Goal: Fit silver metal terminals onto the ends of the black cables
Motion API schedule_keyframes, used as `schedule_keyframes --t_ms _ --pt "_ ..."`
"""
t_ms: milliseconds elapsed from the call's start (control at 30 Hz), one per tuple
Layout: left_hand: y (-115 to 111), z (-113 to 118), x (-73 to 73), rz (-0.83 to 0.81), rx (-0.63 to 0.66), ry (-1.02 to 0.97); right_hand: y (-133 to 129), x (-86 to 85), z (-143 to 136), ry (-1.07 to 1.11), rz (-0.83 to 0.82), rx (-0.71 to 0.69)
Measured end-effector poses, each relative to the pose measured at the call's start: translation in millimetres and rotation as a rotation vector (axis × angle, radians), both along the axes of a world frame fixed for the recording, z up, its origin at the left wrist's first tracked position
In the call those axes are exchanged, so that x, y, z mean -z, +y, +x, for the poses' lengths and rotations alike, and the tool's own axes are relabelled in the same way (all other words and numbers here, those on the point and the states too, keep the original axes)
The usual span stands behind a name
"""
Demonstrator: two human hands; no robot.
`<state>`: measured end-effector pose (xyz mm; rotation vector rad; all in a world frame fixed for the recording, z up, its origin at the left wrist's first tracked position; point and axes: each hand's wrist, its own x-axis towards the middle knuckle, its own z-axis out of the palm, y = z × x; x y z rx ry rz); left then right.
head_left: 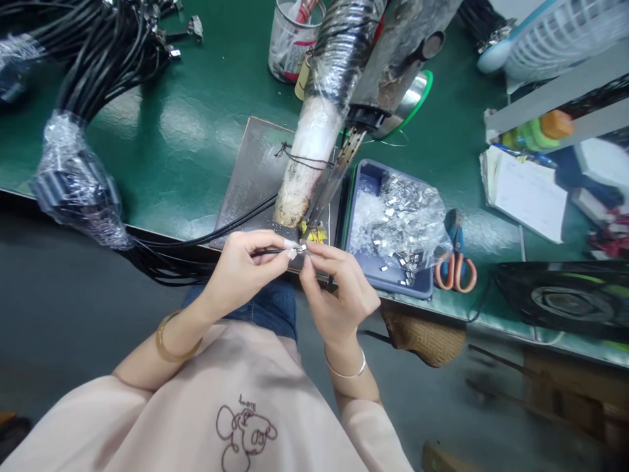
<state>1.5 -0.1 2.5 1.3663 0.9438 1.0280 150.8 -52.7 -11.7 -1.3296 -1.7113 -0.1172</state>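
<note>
My left hand (253,265) pinches the end of a black cable (268,252), with white covering on its fingertips. In the fingers of my right hand (339,278) is a small metal connector (301,249), right at the cable's end. Whether the two are joined is too small to tell. Just above my fingertips are the nozzle of a soldering iron or similar heated tool (327,190) and a pipe wrapped in white and clear film (309,141). A bundle of black cables (171,262) runs left from my left hand.
A blue tray (356,223) at the right holds a bag of metal connectors (407,219) and white granules. Orange-handled pliers (457,262) lie beside it. Film-wrapped cables (81,177) lie left. A cup (289,49), a notepad (525,193) and a fan (570,42) stand farther back.
</note>
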Motion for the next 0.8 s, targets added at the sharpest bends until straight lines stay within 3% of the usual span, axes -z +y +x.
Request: schedule_keyframes --t_ms 333,567,800 --pt "1 2 -0.1 0.092 -0.072 0.056 3 -7.1 1 -0.008 -0.055 -0.018" --pt "2 -1 -6.9 0.130 -0.063 0.106 3 -12.4 1 -0.019 -0.058 -0.016" --pt "-2 -4 -2.7 0.232 -0.041 0.224 0 -11.8 2 -0.068 -0.076 -0.044"
